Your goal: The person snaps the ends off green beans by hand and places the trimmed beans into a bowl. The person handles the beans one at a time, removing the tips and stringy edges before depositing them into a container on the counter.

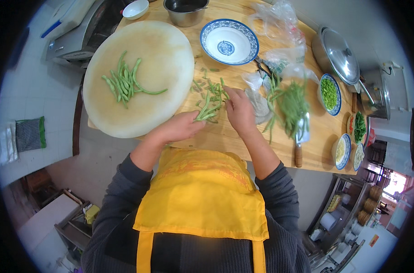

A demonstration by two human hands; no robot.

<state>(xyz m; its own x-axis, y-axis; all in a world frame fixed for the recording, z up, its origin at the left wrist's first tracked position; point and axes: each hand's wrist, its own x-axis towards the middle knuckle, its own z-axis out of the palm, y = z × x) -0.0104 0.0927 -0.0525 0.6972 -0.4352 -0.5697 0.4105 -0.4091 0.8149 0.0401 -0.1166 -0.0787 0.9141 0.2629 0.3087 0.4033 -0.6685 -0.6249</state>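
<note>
Several green beans point(207, 112) are gripped in my left hand point(184, 127), near the lower right edge of a round white cutting board point(149, 119). My right hand point(240, 107) has thumb and forefinger at a green bean piece point(224, 88), over a scatter of bean ends and short pieces point(212, 89) on the wooden table. On the board lies a small pile of long green beans point(123, 82). To the right of my right hand is a larger heap of green beans point(293, 105), partly over the blade of a cleaver with a wooden handle point(298, 156). A grey cloth-like thing point(258, 105) lies beside that hand.
A blue-and-white bowl point(225, 43), black-handled scissors point(261, 65), a metal pot point(186, 17) and plastic bags point(285, 51) stand or lie farther back. Along the right are a lidded steel pan point(340, 51), a bowl of chopped greens point(328, 94) and several smaller bowls of chopped food.
</note>
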